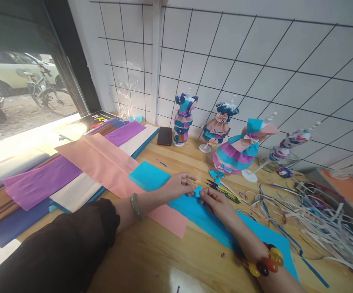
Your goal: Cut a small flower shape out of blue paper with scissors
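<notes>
Between my two hands is a small bright-blue cut-out with rounded lobes, possibly paper or thin cloth. My left hand, a jade-coloured bangle on its wrist, pinches the left edge with thumb and finger while other fingers stretch out above. From the other side my right hand grips the right edge between thumb and fingertips. Under both hands lies a long blue sheet. Just beyond them rest yellow-handled thread snips and several blue scraps.
Dressed miniature forms stand along the wall, among them a striped dress form. A phone lies beside them. Pink and purple sheets overlap at left. Tangled strips spread at right beside a grey box.
</notes>
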Demonstrator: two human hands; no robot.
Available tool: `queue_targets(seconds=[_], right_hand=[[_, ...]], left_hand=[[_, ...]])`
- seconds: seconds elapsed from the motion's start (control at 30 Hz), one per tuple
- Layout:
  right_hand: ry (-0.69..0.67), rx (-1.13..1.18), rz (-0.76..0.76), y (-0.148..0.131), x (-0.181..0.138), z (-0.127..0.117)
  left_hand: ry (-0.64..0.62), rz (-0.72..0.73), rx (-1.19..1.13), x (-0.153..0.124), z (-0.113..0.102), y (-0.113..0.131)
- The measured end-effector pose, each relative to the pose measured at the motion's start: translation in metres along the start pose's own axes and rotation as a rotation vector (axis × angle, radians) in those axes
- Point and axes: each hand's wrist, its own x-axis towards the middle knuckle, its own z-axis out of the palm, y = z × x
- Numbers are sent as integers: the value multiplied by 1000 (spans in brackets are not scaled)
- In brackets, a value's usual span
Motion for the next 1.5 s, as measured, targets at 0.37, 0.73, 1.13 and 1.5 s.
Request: queue_targets(seconds=[0.37, 0.73, 1.13, 1.5], right_hand=[[222, -302, -252, 4, -8, -2], [392, -1417, -946, 3, -21, -7], [471, -1032, -799, -2, -19, -1], [443, -1033, -803, -1, -19, 1]], left_hand=[[34, 36, 21, -3, 3, 0], [-73, -17, 56, -6, 3, 5], [-57, -32, -5, -6, 0, 7], [-86, -48, -51, -6, 1, 9]])
